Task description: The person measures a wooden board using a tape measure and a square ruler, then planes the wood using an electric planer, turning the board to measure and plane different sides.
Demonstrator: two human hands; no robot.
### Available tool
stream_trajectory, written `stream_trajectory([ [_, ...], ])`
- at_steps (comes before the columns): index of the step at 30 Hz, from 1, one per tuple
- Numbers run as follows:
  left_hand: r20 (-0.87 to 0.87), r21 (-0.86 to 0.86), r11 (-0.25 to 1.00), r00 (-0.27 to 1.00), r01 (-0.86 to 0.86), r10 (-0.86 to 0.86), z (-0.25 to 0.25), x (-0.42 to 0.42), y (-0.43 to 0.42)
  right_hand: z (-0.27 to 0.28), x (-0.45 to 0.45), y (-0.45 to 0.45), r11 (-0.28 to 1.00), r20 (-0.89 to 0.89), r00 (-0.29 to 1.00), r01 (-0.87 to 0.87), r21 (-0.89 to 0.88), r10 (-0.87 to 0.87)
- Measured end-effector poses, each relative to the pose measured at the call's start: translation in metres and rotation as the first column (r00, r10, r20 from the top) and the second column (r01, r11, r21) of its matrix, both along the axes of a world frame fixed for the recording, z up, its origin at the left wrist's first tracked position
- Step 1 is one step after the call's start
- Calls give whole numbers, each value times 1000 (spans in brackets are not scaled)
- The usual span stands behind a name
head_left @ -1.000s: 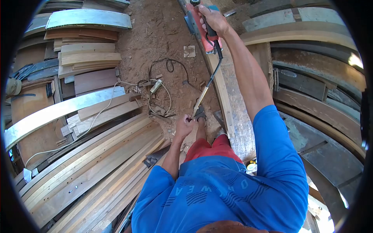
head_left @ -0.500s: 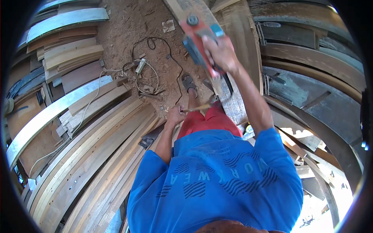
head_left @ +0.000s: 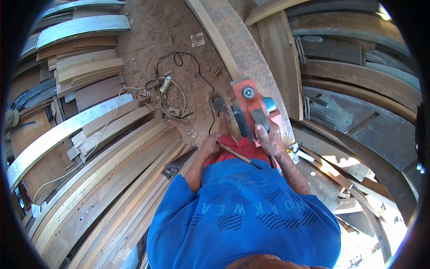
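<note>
My right hand (head_left: 272,140) is closed around the dark rear handle of a red electric planer (head_left: 247,99). The planer sits at the near end of a long pale wooden strip (head_left: 219,38), which lies along a worn bench plank (head_left: 239,38); whether its sole touches the wood cannot be seen. My left hand (head_left: 209,145), beside my red shorts, is closed on a power cord (head_left: 235,153). A tan, stiff-looking length of it slants from the fingers across my lap and ends dark near the shirt hem. The left fingertips are partly hidden.
Stacked boards (head_left: 107,179) fill the left side. A black cable (head_left: 199,67) and a white extension socket (head_left: 165,84) lie on the shaving-covered dirt floor (head_left: 148,31). More planks (head_left: 349,71) lean at the right. A tape measure (head_left: 294,148) is near my right forearm.
My right hand has drawn the planer back along the strip, toward my body. My left hand has come slightly nearer my waist, and the tan cord length now slants down toward my shirt.
</note>
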State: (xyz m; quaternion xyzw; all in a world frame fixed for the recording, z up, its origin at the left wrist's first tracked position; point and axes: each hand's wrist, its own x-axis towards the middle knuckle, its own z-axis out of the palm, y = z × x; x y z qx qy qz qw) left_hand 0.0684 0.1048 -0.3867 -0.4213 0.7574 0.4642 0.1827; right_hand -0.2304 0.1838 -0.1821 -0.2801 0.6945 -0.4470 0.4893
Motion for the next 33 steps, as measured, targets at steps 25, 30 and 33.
stream_trajectory([
  [25, -78, -10, 917, 914, -400, 398, -3, -33, -137, 5, -86, -396, 995, -57, 997, 53, -80, -58],
  [30, -147, 24, 868, 857, -497, 495, 3, -48, -169, 16, -102, -460, 995, -46, 995, 84, -58, -87],
  [33, -199, 19, 843, 824, -538, 530, 10, -61, -187, 14, -111, -499, 994, -55, 995, 74, -77, -78],
])
